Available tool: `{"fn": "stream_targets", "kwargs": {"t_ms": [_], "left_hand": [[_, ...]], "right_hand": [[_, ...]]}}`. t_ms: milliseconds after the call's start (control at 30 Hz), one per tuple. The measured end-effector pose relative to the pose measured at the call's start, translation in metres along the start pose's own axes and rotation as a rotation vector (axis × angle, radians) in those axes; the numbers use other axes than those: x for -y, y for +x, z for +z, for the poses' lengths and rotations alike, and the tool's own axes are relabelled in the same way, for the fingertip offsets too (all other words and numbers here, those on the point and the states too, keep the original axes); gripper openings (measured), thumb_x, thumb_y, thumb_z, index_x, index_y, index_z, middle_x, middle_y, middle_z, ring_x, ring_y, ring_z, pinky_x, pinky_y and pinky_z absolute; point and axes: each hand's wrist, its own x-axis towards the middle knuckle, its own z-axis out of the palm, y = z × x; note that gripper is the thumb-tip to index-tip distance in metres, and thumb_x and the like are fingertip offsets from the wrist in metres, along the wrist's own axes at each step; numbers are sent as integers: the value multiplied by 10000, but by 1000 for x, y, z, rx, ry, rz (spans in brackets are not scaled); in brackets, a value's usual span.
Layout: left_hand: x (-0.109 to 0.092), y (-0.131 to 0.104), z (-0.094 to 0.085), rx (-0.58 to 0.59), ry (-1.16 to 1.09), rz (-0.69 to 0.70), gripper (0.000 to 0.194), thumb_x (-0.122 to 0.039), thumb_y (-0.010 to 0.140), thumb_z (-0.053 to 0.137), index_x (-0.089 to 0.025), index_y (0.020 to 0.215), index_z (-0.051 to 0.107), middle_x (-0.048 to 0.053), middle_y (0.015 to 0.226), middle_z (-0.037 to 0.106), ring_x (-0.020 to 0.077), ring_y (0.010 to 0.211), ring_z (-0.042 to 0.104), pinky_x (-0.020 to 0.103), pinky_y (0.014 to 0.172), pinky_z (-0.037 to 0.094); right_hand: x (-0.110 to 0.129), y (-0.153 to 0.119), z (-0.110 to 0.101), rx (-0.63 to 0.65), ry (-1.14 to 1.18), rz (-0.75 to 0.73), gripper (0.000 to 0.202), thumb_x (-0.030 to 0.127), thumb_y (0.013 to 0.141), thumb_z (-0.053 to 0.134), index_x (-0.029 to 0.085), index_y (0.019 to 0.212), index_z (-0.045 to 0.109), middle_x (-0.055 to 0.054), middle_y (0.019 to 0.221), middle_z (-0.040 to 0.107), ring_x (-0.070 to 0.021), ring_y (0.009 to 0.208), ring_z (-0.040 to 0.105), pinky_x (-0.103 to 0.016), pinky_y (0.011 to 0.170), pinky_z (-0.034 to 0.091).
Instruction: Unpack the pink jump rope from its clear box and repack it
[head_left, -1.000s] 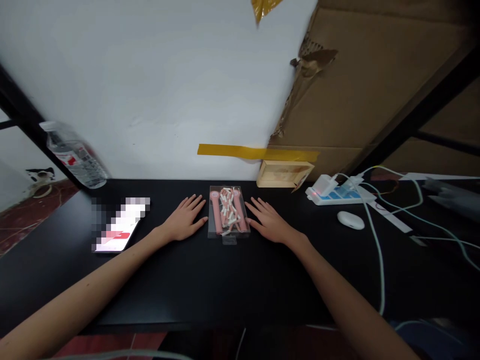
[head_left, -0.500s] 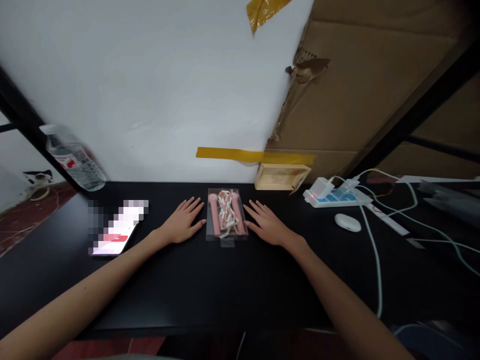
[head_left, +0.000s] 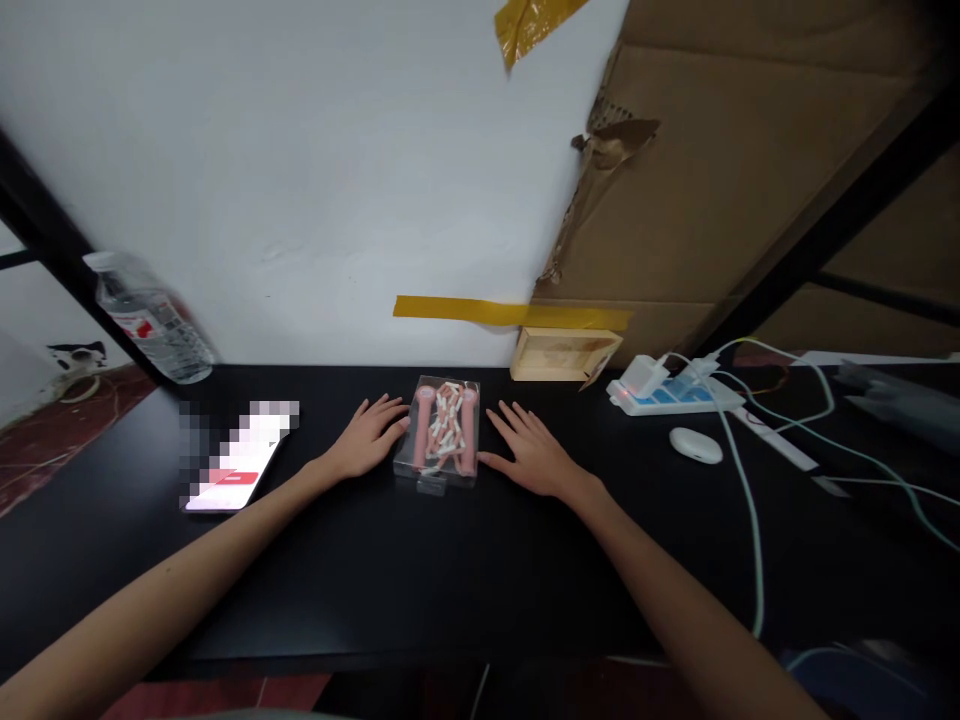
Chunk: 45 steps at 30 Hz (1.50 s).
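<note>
A clear plastic box lies slightly turned on the black table between my hands. Inside it is a jump rope with two pink handles and pink-and-white beaded segments. My left hand rests palm down with its fingers apart, its thumb tip at the box's left edge. On the other side, my right hand also lies spread on the table; its thumb tip is at or very near the box's right side. Neither hand is wrapped around anything.
A lit phone lies to the left, with a water bottle behind it. Along the back stands a shallow wooden box. On the right are a power strip with cables and a white earbud case.
The plastic box has turned a little, its near end swinging left. My right thumb has moved left with it; my left hand has shifted only slightly.
</note>
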Motion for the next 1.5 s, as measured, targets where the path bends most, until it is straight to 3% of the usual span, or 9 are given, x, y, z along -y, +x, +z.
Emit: {"fn": "stream_targets", "kwargs": {"t_ms": [167, 367, 567, 667, 800, 967, 1067, 1300, 1500], "left_hand": [[3, 0, -1, 42, -94, 46, 649, -559, 946, 454, -234, 1507, 426, 85, 1563, 431, 325, 1491, 300, 604, 1213, 141], [5, 1, -11, 107, -148, 76, 571, -497, 970, 442, -296, 1505, 443, 24, 1552, 445, 294, 1485, 322, 591, 1216, 172], [-1, 3, -12, 17, -231, 73, 480, -495, 988, 393, -315, 1393, 575, 0, 1413, 607, 250, 1314, 564, 537, 1187, 294], [-3, 4, -17, -144, -271, -14, 465, -516, 959, 431, -246, 1247, 677, 42, 1257, 710, 247, 1099, 687, 439, 989, 523], [-15, 6, -33, -259, -175, -50, 453, -494, 931, 451, -196, 1172, 693, 85, 1185, 726, 255, 964, 706, 402, 798, 581], [-42, 11, -32, -55, 64, 241, 621, -562, 924, 494, -169, 1404, 540, 141, 1481, 521, 333, 1409, 426, 547, 1163, 318], [-51, 12, -20, 81, 200, 243, 757, -700, 913, 477, -235, 1507, 420, 130, 1583, 392, 373, 1496, 261, 650, 1196, 107], [-50, 13, -18, 108, 211, 253, 903, -828, 857, 453, -233, 1532, 384, 146, 1598, 360, 382, 1470, 318, 623, 1202, 116], [-49, 16, -25, 110, 226, 227, 889, -818, 853, 469, -209, 1500, 433, 158, 1571, 401, 369, 1456, 346, 612, 1195, 159]], "right_hand": [[19, 1, 3, 5, 52, 92, 1103, 897, 819, 308, 128, 1605, 220, -191, 1661, 201, -396, 1536, 124, -590, 1223, 178], [-1, 0, -13, -96, 229, 33, 986, 737, 928, 391, 150, 1626, 13, -189, 1667, 184, -343, 1530, 212, -552, 1219, 258], [-1, -4, -24, -110, 248, -302, 635, 511, 995, 487, 341, 1577, 301, -29, 1655, 285, -271, 1536, 222, -537, 1212, 297], [8, -2, -23, -120, 239, -389, 573, 443, 997, 522, 312, 1540, 394, -24, 1613, 377, -262, 1526, 256, -531, 1208, 308], [21, -1, -18, -213, 195, -378, 488, 416, 967, 589, 277, 1435, 559, -57, 1510, 534, -298, 1469, 370, -556, 1191, 323], [31, -4, -17, -273, 232, -402, 444, 466, 972, 565, 290, 1376, 615, -68, 1418, 613, -293, 1387, 467, -550, 1148, 388], [22, -5, -21, -279, 268, -367, 484, 485, 1024, 429, 247, 1422, 568, -84, 1444, 589, -273, 1393, 464, -522, 1161, 385], [-17, 0, -15, -54, 149, -100, 707, 609, 1018, 279, 150, 1543, 397, -154, 1607, 372, -319, 1511, 285, -538, 1224, 265], [-21, 2, -5, 17, 70, -57, 723, 610, 1019, 270, 143, 1565, 352, -153, 1649, 261, -338, 1532, 186, -547, 1240, 191]]}}
